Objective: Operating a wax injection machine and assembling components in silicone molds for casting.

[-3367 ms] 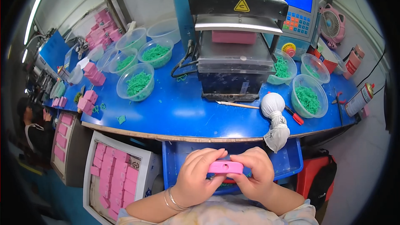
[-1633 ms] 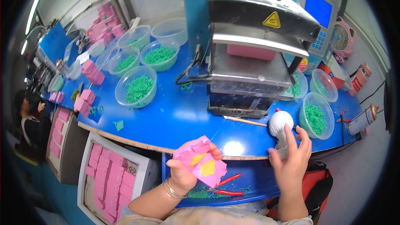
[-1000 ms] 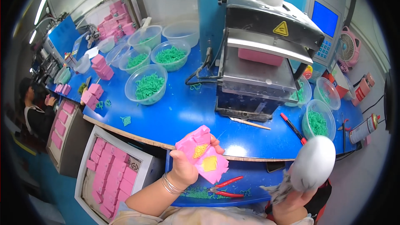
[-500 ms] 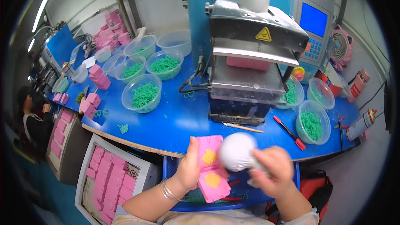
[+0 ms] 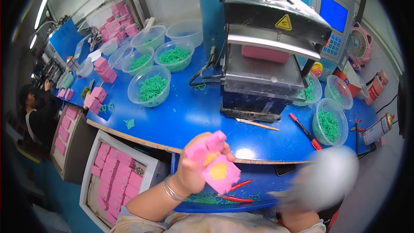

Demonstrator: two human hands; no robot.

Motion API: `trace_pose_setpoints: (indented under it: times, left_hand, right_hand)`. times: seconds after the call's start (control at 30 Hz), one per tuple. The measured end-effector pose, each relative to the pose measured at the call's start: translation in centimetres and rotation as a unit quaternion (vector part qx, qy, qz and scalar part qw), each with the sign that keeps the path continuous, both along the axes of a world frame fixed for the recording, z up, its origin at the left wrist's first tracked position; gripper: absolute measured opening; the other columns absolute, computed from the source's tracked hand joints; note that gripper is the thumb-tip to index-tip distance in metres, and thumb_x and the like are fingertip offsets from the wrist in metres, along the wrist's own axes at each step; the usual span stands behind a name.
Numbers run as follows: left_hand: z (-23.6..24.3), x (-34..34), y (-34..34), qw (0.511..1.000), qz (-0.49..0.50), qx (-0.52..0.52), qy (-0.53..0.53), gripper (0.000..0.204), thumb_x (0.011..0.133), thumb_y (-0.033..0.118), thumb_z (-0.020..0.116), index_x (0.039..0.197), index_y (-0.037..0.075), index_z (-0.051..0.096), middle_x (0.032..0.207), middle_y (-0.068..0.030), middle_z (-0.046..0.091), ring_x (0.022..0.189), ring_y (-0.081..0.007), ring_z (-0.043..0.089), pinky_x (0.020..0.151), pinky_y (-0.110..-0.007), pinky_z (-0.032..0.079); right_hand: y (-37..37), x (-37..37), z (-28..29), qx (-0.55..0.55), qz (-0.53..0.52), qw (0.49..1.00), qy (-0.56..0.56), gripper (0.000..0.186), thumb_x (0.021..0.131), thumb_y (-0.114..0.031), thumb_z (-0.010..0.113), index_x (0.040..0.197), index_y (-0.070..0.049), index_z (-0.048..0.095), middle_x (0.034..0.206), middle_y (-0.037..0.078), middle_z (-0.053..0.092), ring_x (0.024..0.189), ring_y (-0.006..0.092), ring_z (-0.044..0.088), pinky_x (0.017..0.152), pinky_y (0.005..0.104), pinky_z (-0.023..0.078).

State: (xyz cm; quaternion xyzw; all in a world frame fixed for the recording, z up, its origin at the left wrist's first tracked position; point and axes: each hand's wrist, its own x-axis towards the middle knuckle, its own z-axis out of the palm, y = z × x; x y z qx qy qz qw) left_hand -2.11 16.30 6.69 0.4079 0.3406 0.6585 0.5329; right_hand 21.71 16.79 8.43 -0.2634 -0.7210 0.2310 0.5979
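Observation:
My left hand (image 5: pixel 192 177) holds an opened pink mould (image 5: pixel 207 146) with two yellow patches (image 5: pixel 217 171) on its inner faces, facing up. At the lower right my right hand (image 5: pixel 302 211) grips a round white cloth pouch (image 5: pixel 327 177), apart from the mould and smeared by motion; most of that hand is hidden by it. Below the mould, red-handled pliers (image 5: pixel 235 199) lie in a blue tray (image 5: pixel 263 205) with green scraps.
On the blue table (image 5: pixel 181 121) stand a press (image 5: pixel 263 82), tubs of green strands (image 5: pixel 153 88), pink blocks (image 5: pixel 95 101), a brush (image 5: pixel 256 124), a red marker (image 5: pixel 305 131) and a spray can (image 5: pixel 377 129). A bin of pink blocks (image 5: pixel 116 177) is lower left; a co-worker (image 5: pixel 36 116) sits left.
The pink mould was opened and my right hand took up the pouch from the table. Half a second ago the pouch was at the mould; now it is away to the right.

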Motion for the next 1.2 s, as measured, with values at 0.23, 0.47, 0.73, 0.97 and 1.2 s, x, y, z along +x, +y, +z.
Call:
trace_pose_setpoints:
  times: [0.23, 0.47, 0.73, 0.97, 1.2]
  left_hand:
    - [-0.2, -1.9, -0.3, 0.994, 0.022, 0.092, 0.054, 0.087, 0.072, 0.077, 0.036, 0.099, -0.004, 0.052, 0.094, -0.0193, 0.058, 0.082, -0.0259, 0.061, 0.076, -0.039, 0.051]
    - [0.0, 1.0, 0.0, 0.949, -0.241, -0.158, -0.127, 0.088, 0.071, 0.07, 0.048, 0.121, -0.002, 0.043, 0.114, -0.0263, 0.052, 0.105, -0.0416, 0.053, 0.08, -0.048, 0.05]
    - [-0.6, 0.9, -1.1, 0.94, -0.13, 0.119, 0.291, 0.05, 0.081, 0.034, 0.064, 0.114, 0.002, 0.045, 0.111, -0.0174, 0.052, 0.104, -0.0295, 0.054, 0.088, -0.04, 0.044]
    - [1.1, -0.5, -0.6, 0.892, -0.063, 0.21, 0.395, 0.028, 0.069, 0.007, 0.071, 0.095, 0.002, 0.061, 0.086, -0.0091, 0.058, 0.08, -0.0232, 0.055, 0.071, -0.033, 0.044]
    - [0.6, -0.3, -0.8, 0.949, -0.102, 0.099, 0.282, 0.03, 0.07, 0.004, 0.071, 0.097, 0.001, 0.06, 0.088, -0.0101, 0.057, 0.08, -0.0206, 0.055, 0.072, -0.031, 0.045]
  right_hand:
    - [2.2, 0.5, -3.8, 0.001, -0.06, 0.962, -0.267, 0.045, 0.066, -0.018, 0.07, 0.107, -0.002, 0.058, 0.087, 0.013, 0.06, 0.076, 0.0291, 0.058, 0.072, 0.0407, 0.044]
    - [2.0, -2.5, 0.5, -0.019, 0.048, 0.971, -0.233, 0.072, 0.062, -0.035, 0.076, 0.117, 0.002, 0.049, 0.116, 0.021, 0.047, 0.108, 0.0372, 0.045, 0.094, 0.0472, 0.034]
    - [2.8, -3.8, 0.0, -0.106, 0.169, 0.975, -0.093, 0.034, 0.066, -0.01, 0.074, 0.097, -0.002, 0.063, 0.078, 0.005, 0.055, 0.071, 0.0192, 0.051, 0.065, 0.0309, 0.041]
    - [3.4, -4.3, -0.9, -0.121, 0.246, 0.959, -0.065, 0.037, 0.062, -0.018, 0.079, 0.093, -0.004, 0.064, 0.08, 0.007, 0.058, 0.07, 0.0195, 0.054, 0.06, 0.0274, 0.042]
    - [3.3, -5.1, -1.4, -0.074, 0.145, 0.981, -0.1, 0.041, 0.065, -0.016, 0.077, 0.1, -0.001, 0.061, 0.084, 0.011, 0.063, 0.068, 0.0217, 0.059, 0.058, 0.0308, 0.045]
